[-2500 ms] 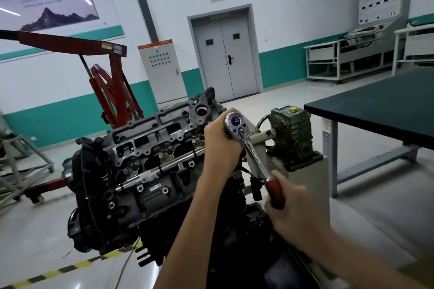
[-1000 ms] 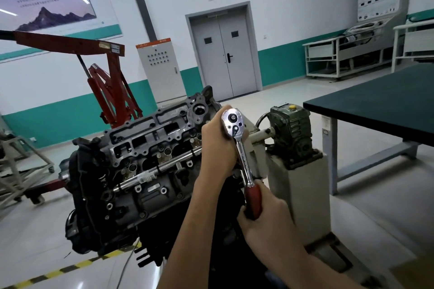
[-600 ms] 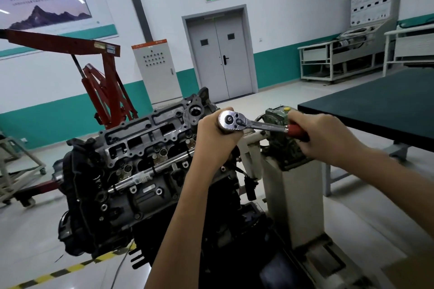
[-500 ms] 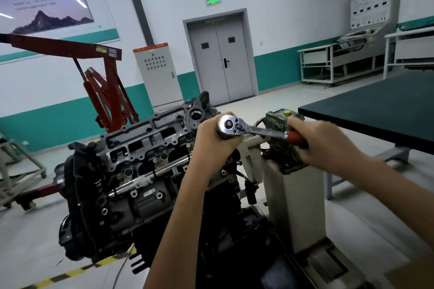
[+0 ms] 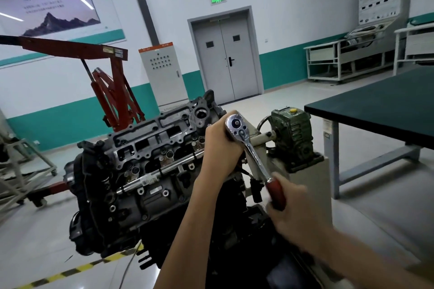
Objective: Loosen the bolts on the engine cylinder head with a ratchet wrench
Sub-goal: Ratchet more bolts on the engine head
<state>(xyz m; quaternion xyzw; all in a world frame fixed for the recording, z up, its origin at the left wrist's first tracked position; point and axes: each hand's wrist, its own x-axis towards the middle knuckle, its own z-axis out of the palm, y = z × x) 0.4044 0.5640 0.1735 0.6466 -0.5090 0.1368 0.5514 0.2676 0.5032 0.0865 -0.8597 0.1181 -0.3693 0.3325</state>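
Observation:
The engine cylinder head sits tilted on a stand, its open top showing bolt holes and a metal rail. A chrome ratchet wrench with a red handle stands over the head's right end. My left hand wraps round the wrench just below its round head and hides the socket and bolt. My right hand grips the red handle, which points down and to the right. The right hand is blurred by motion.
A green gearbox on a beige stand column is right of the engine. A dark green workbench stands at the right. A red engine hoist is behind on the left, a grey cabinet near the door.
My right hand has swung the wrench handle from pointing right, near the gearbox, down toward me. My left hand has stayed on the wrench head.

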